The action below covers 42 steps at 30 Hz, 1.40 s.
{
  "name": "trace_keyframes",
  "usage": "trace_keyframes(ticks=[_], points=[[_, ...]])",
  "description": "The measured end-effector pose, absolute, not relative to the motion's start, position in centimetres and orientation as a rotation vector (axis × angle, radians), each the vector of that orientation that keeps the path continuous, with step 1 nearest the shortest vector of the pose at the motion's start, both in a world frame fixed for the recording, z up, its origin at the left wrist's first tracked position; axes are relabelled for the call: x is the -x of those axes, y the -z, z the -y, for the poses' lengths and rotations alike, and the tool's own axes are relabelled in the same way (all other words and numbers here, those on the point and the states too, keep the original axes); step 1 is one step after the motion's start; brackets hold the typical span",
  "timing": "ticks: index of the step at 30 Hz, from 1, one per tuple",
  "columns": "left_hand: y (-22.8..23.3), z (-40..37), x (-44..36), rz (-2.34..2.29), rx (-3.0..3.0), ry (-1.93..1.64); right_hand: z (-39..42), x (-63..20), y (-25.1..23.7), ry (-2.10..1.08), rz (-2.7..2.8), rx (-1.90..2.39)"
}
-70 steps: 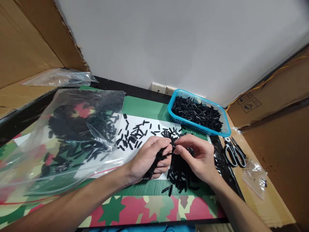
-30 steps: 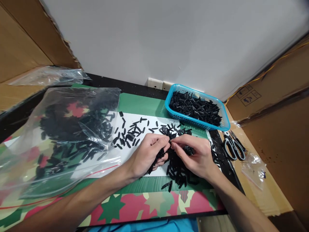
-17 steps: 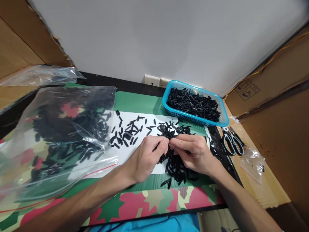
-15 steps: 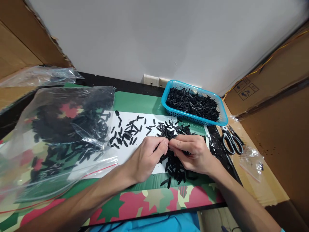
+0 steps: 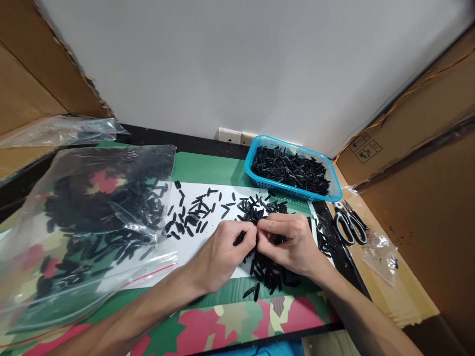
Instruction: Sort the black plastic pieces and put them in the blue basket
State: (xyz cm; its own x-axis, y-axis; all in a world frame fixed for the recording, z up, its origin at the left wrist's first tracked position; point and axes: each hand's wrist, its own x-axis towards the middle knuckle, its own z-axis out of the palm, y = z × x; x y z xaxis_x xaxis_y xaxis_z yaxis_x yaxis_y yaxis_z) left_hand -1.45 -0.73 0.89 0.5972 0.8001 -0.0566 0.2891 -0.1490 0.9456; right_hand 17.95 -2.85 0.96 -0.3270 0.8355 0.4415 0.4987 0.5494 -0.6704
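My left hand [image 5: 232, 249] and my right hand [image 5: 287, 242] meet fingertip to fingertip over a heap of small black elongated pieces [image 5: 265, 272]. Both hands are closed in a pinch, thumbs against index fingers. Whatever they hold between the tips is hidden or too small to make out. More black pieces [image 5: 196, 212] lie scattered on a white sheet [image 5: 185, 252] left of the hands. Behind my right hand stands a blue plastic basket [image 5: 256, 179] full of the same black pieces.
A large clear zip bag [image 5: 79, 158] with many black pieces covers the left side of the green mat [image 5: 208, 168]. On the right lie scissors [image 5: 349, 225] and a small clear bag [image 5: 382, 257]. Cardboard walls [image 5: 419, 198] flank both sides, with a wall socket [image 5: 230, 135] behind.
The whole scene sits slightly lower and further left in the picture as the head camera has shifted. My hands stay pinched together over the heap, with slightly different finger positions.
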Motion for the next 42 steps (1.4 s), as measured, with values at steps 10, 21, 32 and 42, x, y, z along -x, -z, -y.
trace_keyframes(ticks=[10,21,32,42], points=[[-1.1,0.9,1.2,-0.672,-1.001,-0.603,2.8,-18.5,-1.7,-0.565,1.81,1.025],[-1.3,0.9,1.3,-0.701,-0.954,-0.597,2.8,-18.8,-2.1,-0.67,1.945,0.988],[-1.2,0.8,1.7,-0.836,-1.756,-0.589,2.5,-19.7,-2.7,-0.823,2.045,0.952],[-0.4,0.9,1.5,-0.908,-1.941,-0.516,3.0,-18.9,-1.8,-0.652,2.135,1.032]])
